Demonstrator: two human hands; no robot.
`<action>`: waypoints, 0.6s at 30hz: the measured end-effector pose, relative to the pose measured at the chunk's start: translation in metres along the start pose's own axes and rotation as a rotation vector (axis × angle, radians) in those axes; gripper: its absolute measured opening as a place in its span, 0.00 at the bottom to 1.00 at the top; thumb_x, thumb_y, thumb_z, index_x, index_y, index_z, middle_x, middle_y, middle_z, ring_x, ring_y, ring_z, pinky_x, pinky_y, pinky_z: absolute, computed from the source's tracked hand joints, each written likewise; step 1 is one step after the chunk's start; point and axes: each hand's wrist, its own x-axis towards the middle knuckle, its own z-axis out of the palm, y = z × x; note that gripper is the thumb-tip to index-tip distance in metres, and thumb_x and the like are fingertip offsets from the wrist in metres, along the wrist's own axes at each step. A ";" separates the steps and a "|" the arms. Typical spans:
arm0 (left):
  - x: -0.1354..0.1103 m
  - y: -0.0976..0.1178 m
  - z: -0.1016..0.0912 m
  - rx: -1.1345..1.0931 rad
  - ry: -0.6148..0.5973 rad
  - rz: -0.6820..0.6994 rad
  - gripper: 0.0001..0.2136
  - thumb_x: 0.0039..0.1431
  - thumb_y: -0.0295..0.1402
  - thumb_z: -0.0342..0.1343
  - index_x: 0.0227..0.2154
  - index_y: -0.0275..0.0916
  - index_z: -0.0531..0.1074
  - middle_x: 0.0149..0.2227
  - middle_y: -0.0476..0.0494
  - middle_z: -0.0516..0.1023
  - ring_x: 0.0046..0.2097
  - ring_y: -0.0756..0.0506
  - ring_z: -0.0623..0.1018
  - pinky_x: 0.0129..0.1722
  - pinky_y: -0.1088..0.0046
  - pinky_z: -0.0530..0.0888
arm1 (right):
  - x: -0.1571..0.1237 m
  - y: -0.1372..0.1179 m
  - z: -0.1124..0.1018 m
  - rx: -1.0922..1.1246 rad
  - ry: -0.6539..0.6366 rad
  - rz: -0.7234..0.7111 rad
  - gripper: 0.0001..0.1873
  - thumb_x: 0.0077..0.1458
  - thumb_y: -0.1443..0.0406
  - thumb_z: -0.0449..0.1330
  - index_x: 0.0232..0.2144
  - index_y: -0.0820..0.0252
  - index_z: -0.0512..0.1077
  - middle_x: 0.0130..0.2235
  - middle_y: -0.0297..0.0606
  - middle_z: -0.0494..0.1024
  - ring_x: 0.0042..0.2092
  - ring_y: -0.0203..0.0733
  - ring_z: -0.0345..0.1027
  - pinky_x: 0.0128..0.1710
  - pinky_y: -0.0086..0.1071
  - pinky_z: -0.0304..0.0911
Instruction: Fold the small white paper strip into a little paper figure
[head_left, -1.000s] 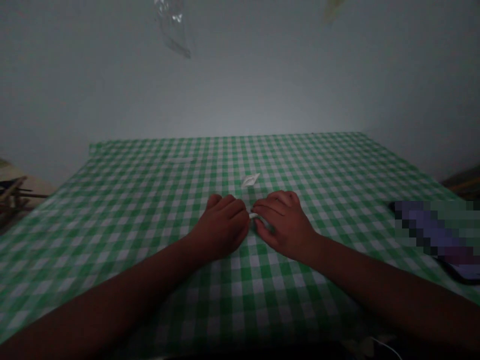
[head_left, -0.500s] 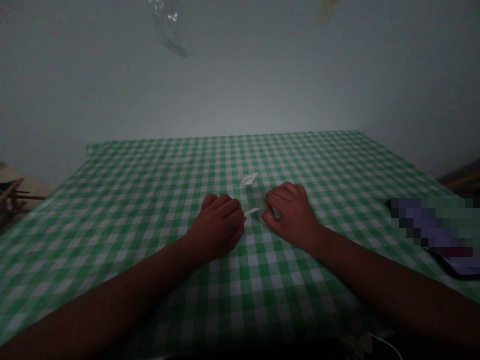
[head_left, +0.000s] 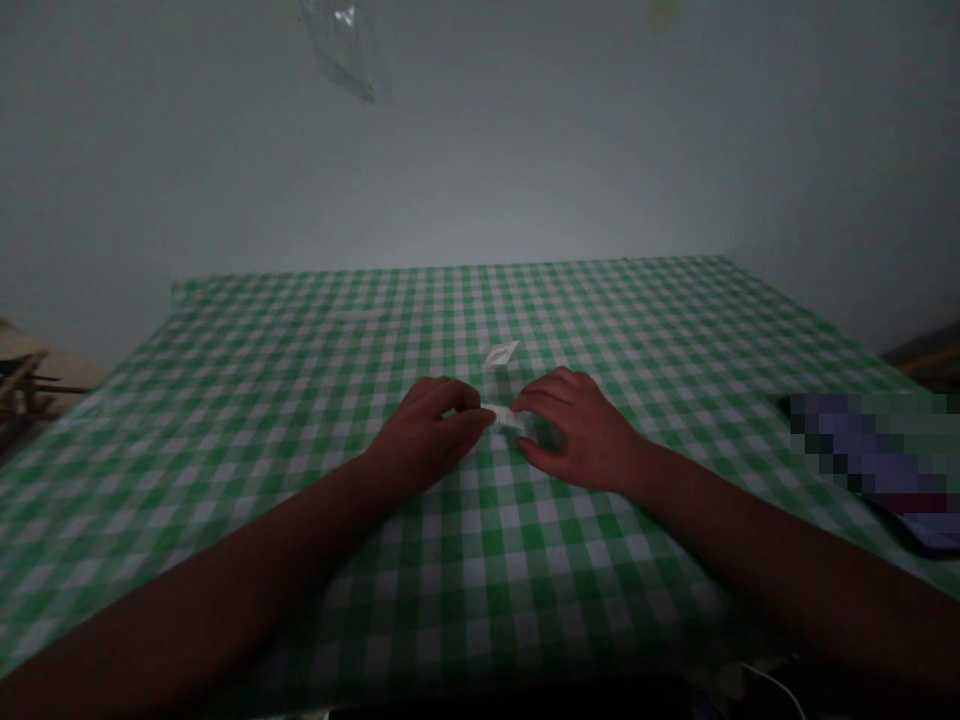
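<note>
Both my hands rest on a green-and-white checked tablecloth [head_left: 300,380] in dim light. My left hand [head_left: 427,440] and my right hand [head_left: 577,430] meet at a small white folded piece of paper [head_left: 501,415], each pinching one end of it with fingertips. A second small white folded paper [head_left: 500,353] lies on the cloth just beyond them, untouched.
A dark phone-like object [head_left: 926,525], partly blurred out, lies at the table's right edge. A plain pale wall stands behind the table, with a clear plastic bag [head_left: 341,50] hanging high on it. Wooden furniture [head_left: 22,385] shows at the far left. A white cable [head_left: 772,680] sits by the near edge.
My right hand, which had drawn away from the paper half a second ago, has come back to it. Both hands now pinch the piece between them.
</note>
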 end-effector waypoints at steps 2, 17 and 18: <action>-0.001 -0.001 0.000 -0.002 -0.004 0.002 0.05 0.66 0.28 0.54 0.40 0.40 0.74 0.39 0.43 0.77 0.40 0.47 0.74 0.41 0.68 0.71 | 0.000 0.002 -0.001 -0.003 -0.011 0.013 0.16 0.56 0.61 0.62 0.47 0.58 0.73 0.46 0.40 0.78 0.49 0.50 0.66 0.49 0.45 0.57; -0.002 0.000 0.010 -0.299 -0.216 -0.073 0.15 0.55 0.22 0.51 0.46 0.39 0.70 0.50 0.39 0.74 0.53 0.43 0.74 0.54 0.60 0.73 | -0.001 -0.001 0.006 0.127 0.067 -0.038 0.06 0.61 0.68 0.58 0.40 0.59 0.74 0.40 0.41 0.79 0.44 0.45 0.70 0.46 0.42 0.65; -0.001 0.001 0.010 -0.343 -0.227 -0.068 0.15 0.55 0.23 0.51 0.46 0.38 0.70 0.50 0.38 0.74 0.54 0.42 0.74 0.54 0.60 0.72 | -0.001 -0.002 0.007 0.131 0.042 -0.044 0.06 0.61 0.68 0.58 0.41 0.59 0.74 0.40 0.40 0.79 0.45 0.45 0.70 0.47 0.42 0.65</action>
